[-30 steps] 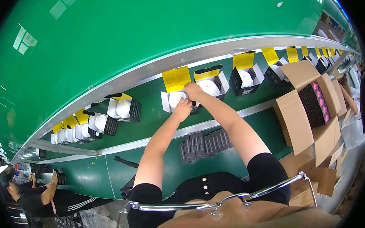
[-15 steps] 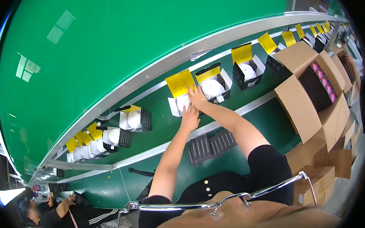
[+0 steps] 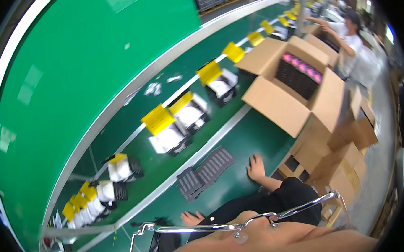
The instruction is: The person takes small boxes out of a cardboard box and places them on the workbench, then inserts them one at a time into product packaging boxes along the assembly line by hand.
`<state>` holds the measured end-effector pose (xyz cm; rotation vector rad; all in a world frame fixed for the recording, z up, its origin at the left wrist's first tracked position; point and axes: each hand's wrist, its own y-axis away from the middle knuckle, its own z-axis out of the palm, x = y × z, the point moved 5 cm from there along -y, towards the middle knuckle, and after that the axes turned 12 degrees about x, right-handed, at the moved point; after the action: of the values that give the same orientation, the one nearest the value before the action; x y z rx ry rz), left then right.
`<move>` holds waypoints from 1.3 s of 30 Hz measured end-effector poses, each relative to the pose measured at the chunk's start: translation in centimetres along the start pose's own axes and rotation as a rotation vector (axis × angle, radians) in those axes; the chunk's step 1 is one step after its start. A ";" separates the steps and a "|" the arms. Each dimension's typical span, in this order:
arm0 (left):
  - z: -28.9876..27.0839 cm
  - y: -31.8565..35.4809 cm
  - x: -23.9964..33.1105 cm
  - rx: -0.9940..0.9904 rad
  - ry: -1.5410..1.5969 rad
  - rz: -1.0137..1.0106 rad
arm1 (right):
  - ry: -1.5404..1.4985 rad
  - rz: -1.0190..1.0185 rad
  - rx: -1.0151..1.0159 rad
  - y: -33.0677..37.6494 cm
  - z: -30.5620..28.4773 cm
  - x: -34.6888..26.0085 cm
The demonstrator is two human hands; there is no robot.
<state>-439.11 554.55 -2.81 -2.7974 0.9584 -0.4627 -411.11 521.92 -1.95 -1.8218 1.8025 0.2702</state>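
Both hands have left the open box [image 3: 170, 139] on the belt; right hand [image 3: 256, 168] and left hand [image 3: 191, 217] lie spread flat on the worktop's near edge [image 3: 242, 188]. Unattended, the box may ride past unfinished.

Both my hands were up on the belt a sec ago, fingers on the open black box w/ the yellow flap [image 3: 168, 136]; now they're off it, the right hand [image 3: 256, 167] flat on the green tabletop just beside the dark trays [image 3: 205, 173], the left hand [image 3: 191, 217] spread low on the tabletop edge near my lap. That box has moved along the belt & sits untouched, well apart from both hands. My view swung right too: the big open carton [image 3: 295, 82] is now near centre & a co-worker [image 3: 350, 38] reaching over another carton has come into frame top right.
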 end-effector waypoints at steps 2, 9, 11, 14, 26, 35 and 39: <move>-0.5 0.6 0.6 0.032 -0.044 0.068 | 0.337 -0.341 -0.072 2.6 -0.2 1.9; -0.3 -0.3 0.5 0.209 0.077 0.113 | 0.245 -0.401 -0.060 4.1 -2.9 0.5; -0.3 0.0 2.2 0.204 0.107 0.165 | 0.238 -0.421 -0.101 4.1 -3.2 1.5; -0.5 -0.6 4.6 0.214 0.112 0.215 | 0.224 -0.446 -0.076 5.0 -3.8 1.7; -1.4 -2.1 6.7 0.236 0.099 0.260 | 0.175 -0.578 -0.138 6.0 -5.1 1.4; -3.2 -1.7 2.1 0.252 0.060 0.192 | 0.091 -0.713 -0.205 6.6 -6.2 0.4; -3.4 -1.0 -2.0 0.255 0.059 0.141 | 0.101 -0.689 -0.250 7.2 -5.4 -0.9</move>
<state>-441.12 556.46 0.13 -2.4839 1.0216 -0.6037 -419.40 520.36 1.20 -2.5418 1.1298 0.1380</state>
